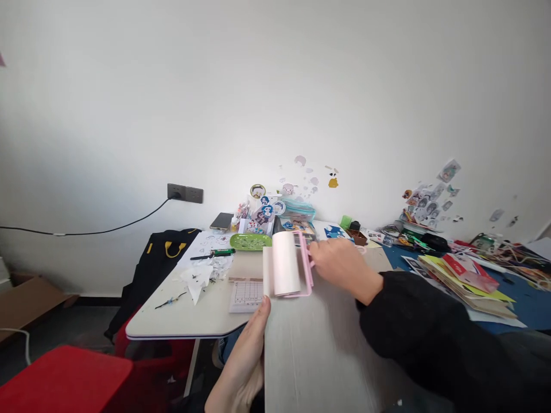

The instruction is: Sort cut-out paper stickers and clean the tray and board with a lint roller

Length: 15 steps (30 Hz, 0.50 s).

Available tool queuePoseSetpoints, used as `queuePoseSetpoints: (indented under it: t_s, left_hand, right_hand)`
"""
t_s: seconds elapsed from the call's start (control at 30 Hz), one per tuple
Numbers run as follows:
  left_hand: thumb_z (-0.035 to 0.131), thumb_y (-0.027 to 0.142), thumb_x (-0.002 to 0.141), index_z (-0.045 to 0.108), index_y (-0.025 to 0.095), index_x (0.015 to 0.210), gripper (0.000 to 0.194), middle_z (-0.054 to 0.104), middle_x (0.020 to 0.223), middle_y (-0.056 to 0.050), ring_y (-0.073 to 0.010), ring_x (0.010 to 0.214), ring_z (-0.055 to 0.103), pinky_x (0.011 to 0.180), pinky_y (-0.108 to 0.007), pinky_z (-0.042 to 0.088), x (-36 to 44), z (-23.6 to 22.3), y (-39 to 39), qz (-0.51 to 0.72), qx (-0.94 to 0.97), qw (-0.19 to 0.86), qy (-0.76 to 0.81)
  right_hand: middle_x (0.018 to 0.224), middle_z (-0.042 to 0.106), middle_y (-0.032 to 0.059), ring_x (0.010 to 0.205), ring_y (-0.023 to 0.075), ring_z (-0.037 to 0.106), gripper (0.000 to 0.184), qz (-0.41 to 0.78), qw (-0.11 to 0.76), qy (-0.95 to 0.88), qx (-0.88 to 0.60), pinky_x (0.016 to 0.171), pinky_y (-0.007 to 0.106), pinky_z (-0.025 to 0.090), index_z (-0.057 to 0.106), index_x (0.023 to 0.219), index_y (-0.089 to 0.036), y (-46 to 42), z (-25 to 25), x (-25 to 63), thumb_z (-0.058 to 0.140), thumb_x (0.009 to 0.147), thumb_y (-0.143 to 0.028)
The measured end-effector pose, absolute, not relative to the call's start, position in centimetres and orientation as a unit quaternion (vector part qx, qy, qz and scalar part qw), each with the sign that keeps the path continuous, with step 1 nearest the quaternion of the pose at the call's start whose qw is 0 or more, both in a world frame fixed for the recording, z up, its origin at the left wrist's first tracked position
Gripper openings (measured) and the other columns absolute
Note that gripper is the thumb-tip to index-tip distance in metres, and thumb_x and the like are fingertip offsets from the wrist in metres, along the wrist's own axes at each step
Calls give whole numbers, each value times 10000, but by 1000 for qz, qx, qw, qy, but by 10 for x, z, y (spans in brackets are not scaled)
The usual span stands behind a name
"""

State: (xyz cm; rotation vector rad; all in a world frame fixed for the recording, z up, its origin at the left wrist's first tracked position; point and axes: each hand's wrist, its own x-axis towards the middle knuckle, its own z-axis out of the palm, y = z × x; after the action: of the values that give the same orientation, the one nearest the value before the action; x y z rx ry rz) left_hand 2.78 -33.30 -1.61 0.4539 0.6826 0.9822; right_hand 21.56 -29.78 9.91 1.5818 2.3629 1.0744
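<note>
My right hand is closed around the pink handle of a roller, whose wide white roll looks like that of a lint roller. The roll stands over the far left part of a long pale grey board; whether it touches the board I cannot tell. A cream strip shows just left of the roll. My left hand grips the board's left edge, thumb up along it, the other fingers mostly hidden. Close to the left thumb lies a white calendar-like sheet with a grid.
A green tray stands behind the roll. Paper scraps and a green-and-black marker lie on the white table. At right, a stack of papers rests on a blue surface. A red stool is lower left.
</note>
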Motion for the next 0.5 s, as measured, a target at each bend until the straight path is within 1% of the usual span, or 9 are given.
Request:
queuePoseSetpoints:
  t_s: [0.07,0.13,0.2,0.23,0.27,0.3,0.4,0.43,0.5]
  left_hand:
    - [692,369,779,563,142,1244,533,643,1195,-138,-279,1125,591,957,-354,488,31,-16,-332,463,202,800,325]
    - [713,363,761,555,126,1246,563,643,1193,-144,-282,1121,594,954,-350,491,30,-18,-330,451,182,805,339]
    - [722,379,748,546,107,1250,597,651,1173,-155,-290,1119,594,945,-351,499,26,-19,-328,439,168,811,347]
    - [723,377,747,542,102,1253,603,652,1170,-154,-287,1127,589,946,-344,500,23,-20,-326,441,166,811,346]
    - [725,362,749,539,102,1255,599,650,1176,-148,-279,1140,580,949,-328,498,20,-21,-325,447,166,809,344]
    - [728,340,750,537,107,1258,590,645,1189,-137,-267,1153,572,954,-309,494,16,-21,-323,457,168,804,342]
    - [735,291,749,524,133,1279,592,623,1233,-114,-253,1160,568,955,-288,494,7,-24,-318,481,179,785,348]
    - [736,294,747,517,143,1289,604,624,1230,-117,-262,1138,583,944,-302,505,4,-25,-317,484,184,779,354]
    - [725,326,755,496,159,1316,628,639,1198,-133,-290,1074,621,913,-355,530,0,-24,-315,485,192,773,362]
  right_hand:
    - [768,705,71,673,184,634,281,348,47,783,513,537,261,339,631,834,-163,-297,97,217,359,876,-105]
    - [773,712,60,678,181,642,263,340,51,781,522,551,261,357,641,816,-168,-297,95,237,392,877,-112]
    - [751,716,81,661,197,654,202,336,57,764,548,545,274,365,650,770,-160,-299,91,280,469,835,-95]
    - [694,706,93,611,206,649,175,335,61,753,564,521,282,359,646,721,-158,-303,88,307,508,808,-95]
    - [697,707,103,601,213,650,162,336,63,741,578,517,290,360,644,706,-163,-309,85,337,527,802,-105]
    - [641,691,102,537,211,635,169,337,65,730,591,484,291,343,627,645,-172,-317,83,368,550,778,-102]
    - [470,599,71,376,178,548,312,356,59,685,633,427,288,297,510,453,-222,-344,82,447,576,717,-70]
    - [422,555,62,332,166,504,363,368,50,666,647,411,287,281,460,407,-232,-351,85,465,574,721,-92]
    - [387,508,47,288,144,427,394,401,23,623,672,403,288,274,434,395,-251,-360,98,476,535,767,-172]
